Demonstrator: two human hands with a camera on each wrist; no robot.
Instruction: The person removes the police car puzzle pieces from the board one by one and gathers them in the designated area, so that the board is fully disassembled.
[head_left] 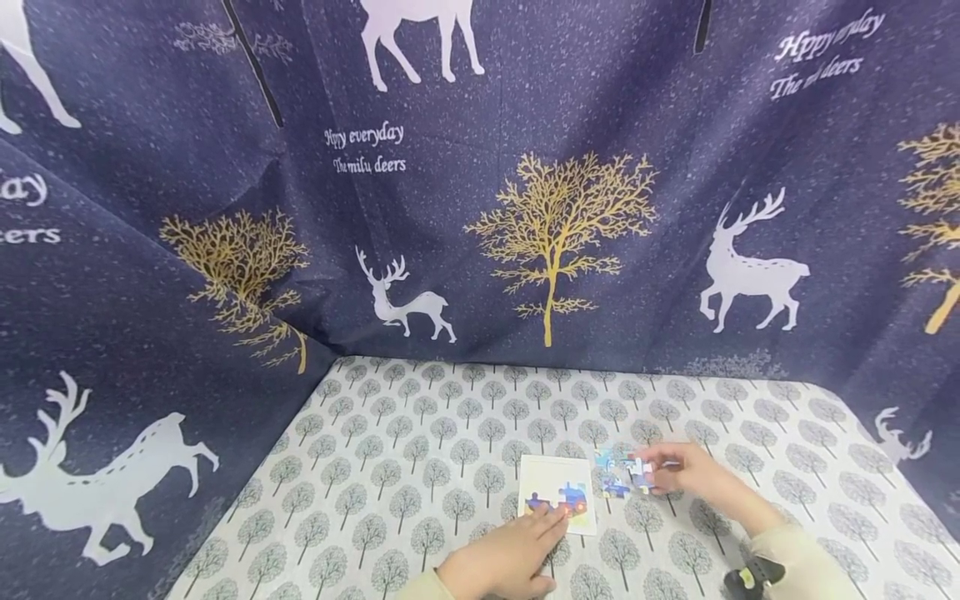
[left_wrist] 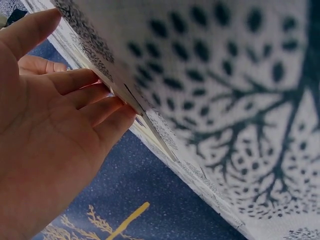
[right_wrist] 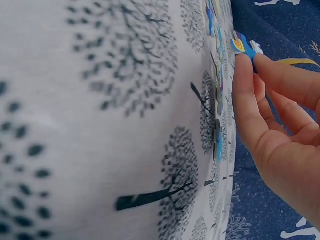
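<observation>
A white puzzle board (head_left: 540, 475) lies flat on the tabletop, with a few joined blue and purple pieces (head_left: 573, 496) along its lower part. My left hand (head_left: 517, 550) rests its fairly straight fingertips on the board's lower edge; the left wrist view shows the fingers (left_wrist: 117, 117) touching the thin board from the side. To the right of the board my right hand (head_left: 682, 471) pinches a blue and yellow puzzle piece (right_wrist: 242, 44) between thumb and forefinger, raised off the cloth. Loose puzzle pieces (head_left: 615, 487) lie between that hand and the board.
A white cloth (head_left: 390, 500) printed with grey trees covers the table. Dark blue curtains (head_left: 465, 208) with deer and trees hang behind it and at the left. A black strap with a green detail (head_left: 753, 577) sits at the right wrist.
</observation>
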